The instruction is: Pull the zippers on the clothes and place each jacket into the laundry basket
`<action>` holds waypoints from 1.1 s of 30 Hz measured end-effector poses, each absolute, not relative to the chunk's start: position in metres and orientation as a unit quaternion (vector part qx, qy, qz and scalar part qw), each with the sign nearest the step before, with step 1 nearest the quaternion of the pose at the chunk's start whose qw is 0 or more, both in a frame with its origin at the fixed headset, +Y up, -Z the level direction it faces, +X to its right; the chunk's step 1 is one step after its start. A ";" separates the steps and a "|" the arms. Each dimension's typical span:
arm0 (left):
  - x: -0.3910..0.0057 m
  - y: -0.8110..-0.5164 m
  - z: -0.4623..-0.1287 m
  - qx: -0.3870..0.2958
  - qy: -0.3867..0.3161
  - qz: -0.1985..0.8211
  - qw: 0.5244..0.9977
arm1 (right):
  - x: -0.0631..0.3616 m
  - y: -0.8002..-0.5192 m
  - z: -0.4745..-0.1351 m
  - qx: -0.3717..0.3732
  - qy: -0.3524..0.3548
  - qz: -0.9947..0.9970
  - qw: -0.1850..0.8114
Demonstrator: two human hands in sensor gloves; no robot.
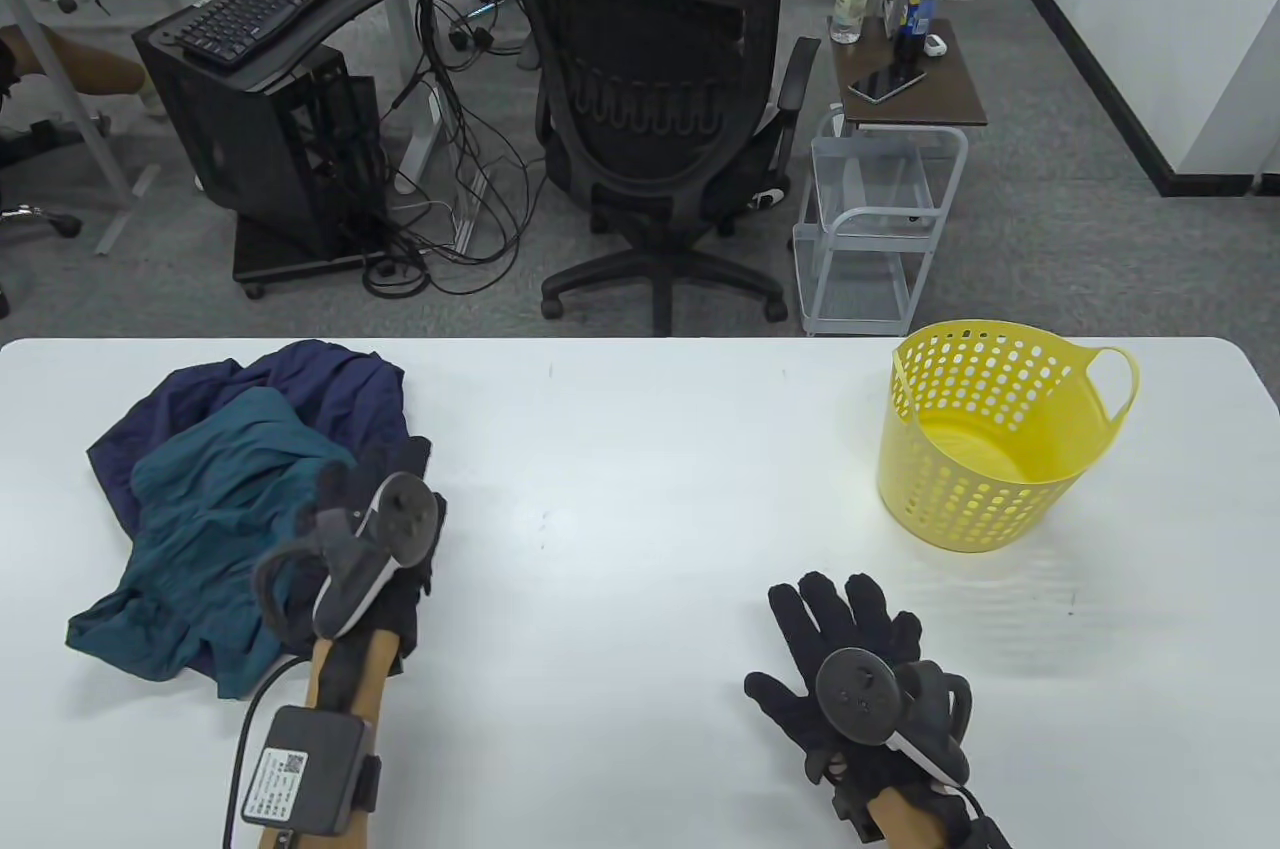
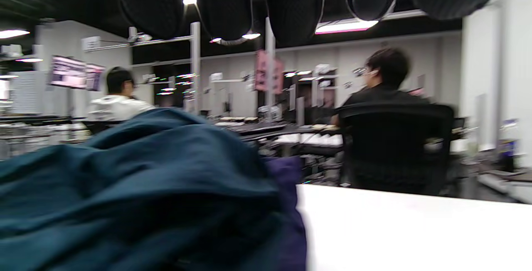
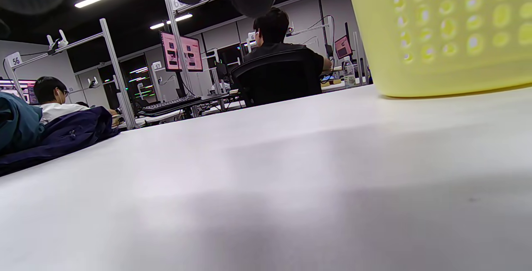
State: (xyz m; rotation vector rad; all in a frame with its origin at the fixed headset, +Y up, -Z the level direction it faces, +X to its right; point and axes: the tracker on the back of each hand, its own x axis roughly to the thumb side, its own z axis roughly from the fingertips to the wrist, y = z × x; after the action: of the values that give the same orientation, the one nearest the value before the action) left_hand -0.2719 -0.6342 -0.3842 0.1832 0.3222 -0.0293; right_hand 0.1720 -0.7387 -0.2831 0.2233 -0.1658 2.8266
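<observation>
On the white table [image 1: 640, 449] lie 2 crumpled jackets in one heap. The teal jacket [image 1: 215, 529] is on top and nearer the person, directly under and to the left of the left hand [image 1: 385, 529]; the navy jacket [image 1: 300, 384] lies beneath it and spreads out beyond that hand's fingertips. No zipper can be made out on either jacket.

The left hand, in a black sensor glove with a tracker [image 1: 365, 539] on its back, sits at the right edge of the teal jacket. From the table view its fingers reach forward over the cloth, and in the left wrist view the fingertips [image 2: 291, 9] hang in from the top edge above the teal fabric, but that view is blurred and the tracker hides the palm, so whether it has hold of the fabric cannot be told.

The right hand [image 1: 850, 659] lies flat on the bare table, fingers straight and spread, holding nothing. The yellow laundry basket [image 1: 985, 434] stands upright ahead of that hand and a little to its right, near but apart from the fingertips, and well apart from the jackets on the left hand's side. Only its own yellow floor shows inside. In the right wrist view the basket's perforated wall fills the upper right corner.

Beyond the table's far edge a person sits in a black office chair [image 1: 660, 119], back turned.
</observation>
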 end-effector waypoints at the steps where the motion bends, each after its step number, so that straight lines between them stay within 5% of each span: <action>1: -0.290 -0.637 -0.393 0.065 0.182 -0.009 0.981 | 0.174 -0.739 -0.283 0.075 -0.057 0.984 0.151; 7: -0.364 -0.668 -0.412 -0.007 0.263 0.102 0.959 | 0.177 -0.738 -0.283 0.070 -0.052 0.984 0.156; 12: -0.385 -0.703 -0.420 -0.007 0.268 0.162 0.950 | 0.177 -0.739 -0.283 0.068 -0.042 0.984 0.157; 18: -0.392 -0.736 -0.439 -0.088 0.306 0.142 0.937 | 0.174 -0.738 -0.281 0.074 -0.044 0.984 0.157; 25: -0.391 -0.721 -0.442 0.028 0.343 0.011 0.939 | 0.171 -0.738 -0.279 0.080 -0.046 0.984 0.154; 33: -0.403 -0.671 -0.411 0.150 0.317 0.074 0.934 | 0.174 -0.736 -0.279 0.073 -0.048 0.983 0.163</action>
State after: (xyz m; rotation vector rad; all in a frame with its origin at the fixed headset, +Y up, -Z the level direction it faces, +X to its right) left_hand -0.4031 -0.6706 -0.4106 0.3066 0.6484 0.1504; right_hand 0.1741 -0.7360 -0.2790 0.2096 -0.1363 2.8034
